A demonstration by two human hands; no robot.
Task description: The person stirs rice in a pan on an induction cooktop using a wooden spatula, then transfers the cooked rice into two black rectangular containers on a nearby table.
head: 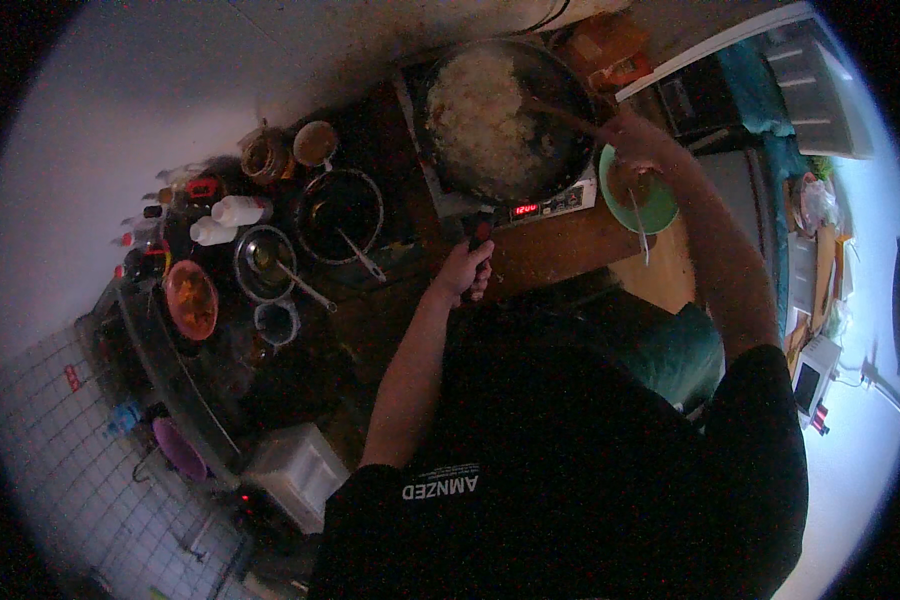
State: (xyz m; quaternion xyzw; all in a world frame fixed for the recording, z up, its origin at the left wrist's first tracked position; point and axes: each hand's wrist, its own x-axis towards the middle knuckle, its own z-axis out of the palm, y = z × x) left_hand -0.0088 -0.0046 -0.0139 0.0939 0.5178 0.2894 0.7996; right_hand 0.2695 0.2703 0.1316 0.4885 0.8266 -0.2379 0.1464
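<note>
A large dark wok (562, 161) sits on an induction cooktop (581, 196) with a lit red display. Pale food, perhaps fried rice (476, 112), fills the wok's left part. My left hand (468, 268) is closed round the wok's dark handle (482, 229). My right hand (636, 141) grips a wooden spatula (562, 116) whose far end reaches into the wok. Below that hand, a green bowl (664, 214) holds brownish contents and a light-handled spoon (639, 217); the hand and forearm hide part of its rim.
Left of the cooktop stand a round dark pan with a ladle (379, 206), a metal bowl with another ladle (294, 255), white bottles (240, 211), jars (262, 157) and a pink bowl of food (208, 322). Orange packaging (607, 45) lies behind the wok.
</note>
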